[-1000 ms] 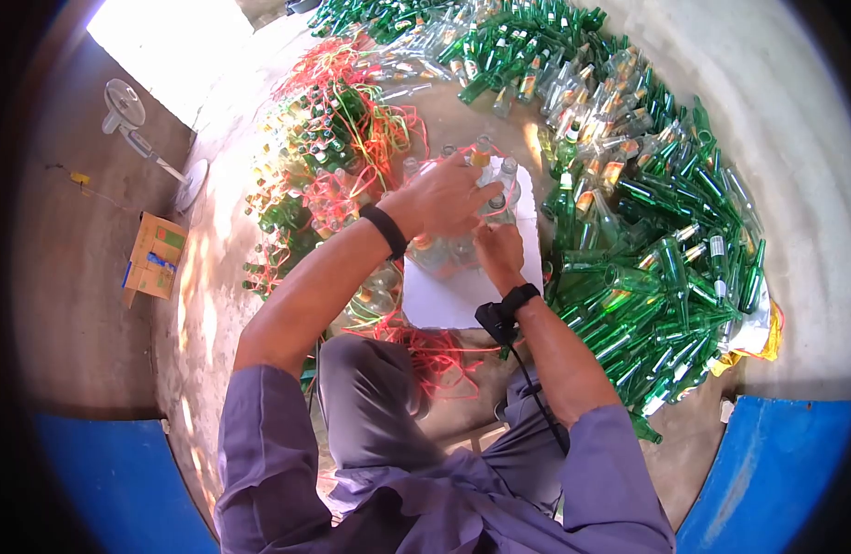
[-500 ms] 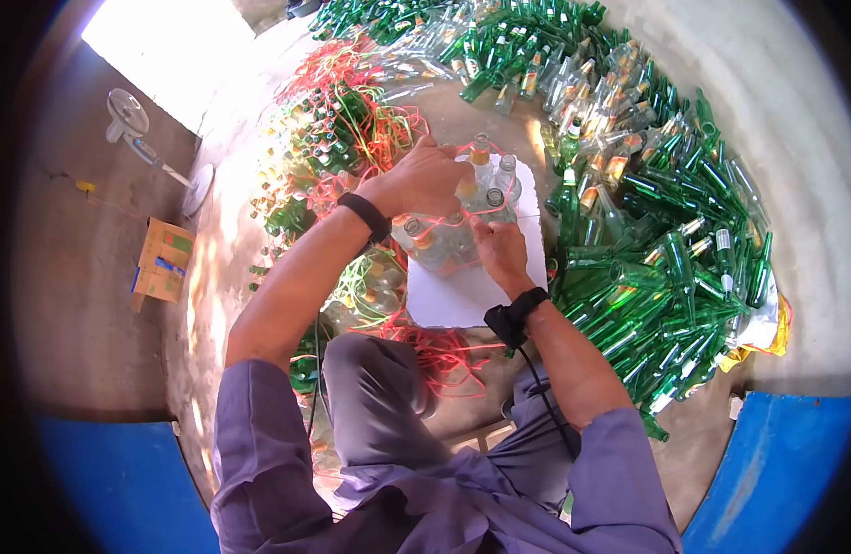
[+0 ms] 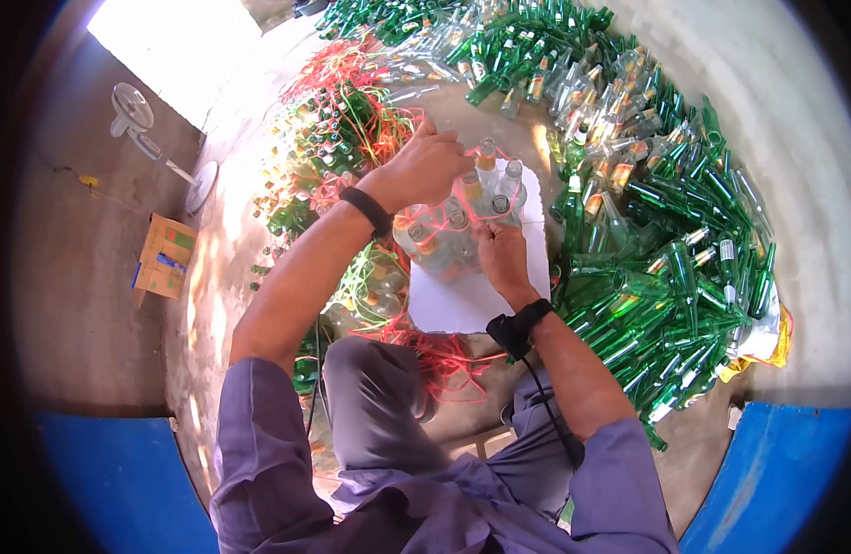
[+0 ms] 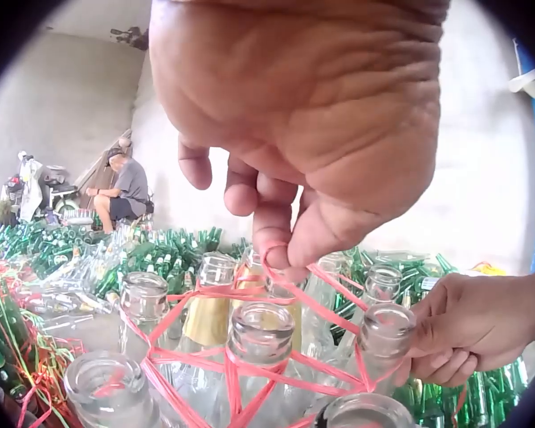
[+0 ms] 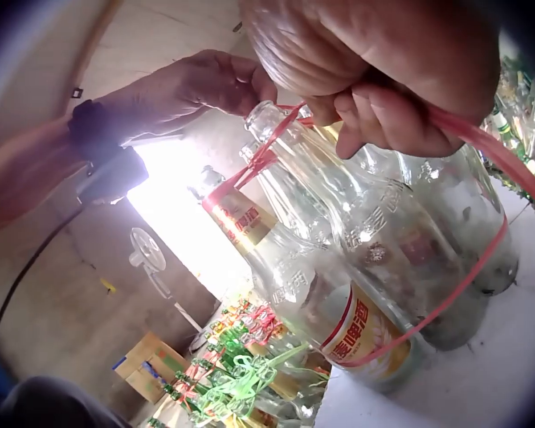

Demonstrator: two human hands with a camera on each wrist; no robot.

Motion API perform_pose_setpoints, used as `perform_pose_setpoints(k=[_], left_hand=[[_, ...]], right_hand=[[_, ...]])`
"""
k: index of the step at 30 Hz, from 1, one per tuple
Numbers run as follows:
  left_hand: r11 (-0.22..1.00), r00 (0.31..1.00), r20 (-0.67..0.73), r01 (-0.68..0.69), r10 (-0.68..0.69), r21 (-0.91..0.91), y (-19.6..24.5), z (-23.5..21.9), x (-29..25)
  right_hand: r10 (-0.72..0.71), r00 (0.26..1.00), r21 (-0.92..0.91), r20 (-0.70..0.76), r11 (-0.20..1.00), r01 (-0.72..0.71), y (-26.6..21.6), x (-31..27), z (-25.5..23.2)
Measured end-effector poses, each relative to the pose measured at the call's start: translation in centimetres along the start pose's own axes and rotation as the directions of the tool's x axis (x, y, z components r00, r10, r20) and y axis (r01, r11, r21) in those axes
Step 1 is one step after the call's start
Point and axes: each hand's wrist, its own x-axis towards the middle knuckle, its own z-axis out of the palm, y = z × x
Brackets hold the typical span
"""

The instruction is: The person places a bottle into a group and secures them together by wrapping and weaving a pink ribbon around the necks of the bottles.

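Right now the left hand (image 4: 294, 116) is up over a bunch of clear glass bottles (image 3: 458, 231). Its thumb and first finger are bent and pinch a loop of red string (image 4: 276, 294) just above the bottle tops. The other fingers hang loose and curled. The right hand (image 4: 468, 325) is low beside the bunch, with its fingers curled tight around the red string; it touches the neck of one bottle at the edge. The string runs from neck to neck like a web and also goes around the sides of the bottles. I can count about seven bottle tops in the bunch from the left wrist view, but some are hidden. The bunch stands on one white sheet (image 3: 462, 300) on the floor. Too many green bottles (image 3: 665, 240) to count lie in a big pile near the right hand. More tied bunches (image 3: 329, 138) with red and green string sit near the left hand
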Motion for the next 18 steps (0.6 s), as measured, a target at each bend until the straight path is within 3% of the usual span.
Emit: perform_pose_setpoints(k=[2,6,11,13,18], left_hand=[[0.996,0.998,-0.069,0.01,-0.004,0.087,0.0,0.5,0.3],[0.994,0.992,-0.108,0.07,-0.061,0.084,-0.8,2.0,0.8],[0.992,0.983,-0.141,0.112,-0.118,-0.052,-0.7,3.9,2.2],[0.987,0.982,-0.131,0.126,-0.138,-0.096,-1.0,4.7,2.5],[0.949,0.97,-0.079,0.207,-0.232,-0.237,-2.0,5.6,3.1]], right_hand=[[-0.019,1.0,-0.011,-0.002,1.0,0.019,0.0,0.0,-0.1],[0.01,1.0,0.005,0.001,1.0,-0.01,-0.2,-0.2,-0.1],[0.048,0.999,0.012,0.019,0.999,-0.049,0.3,0.3,-0.2],[-0.016,1.0,0.117,-0.026,0.993,0.019,0.6,0.2,0.0],[-0.01,0.997,0.142,-0.073,0.99,0.02,1.0,0.4,0.2]])
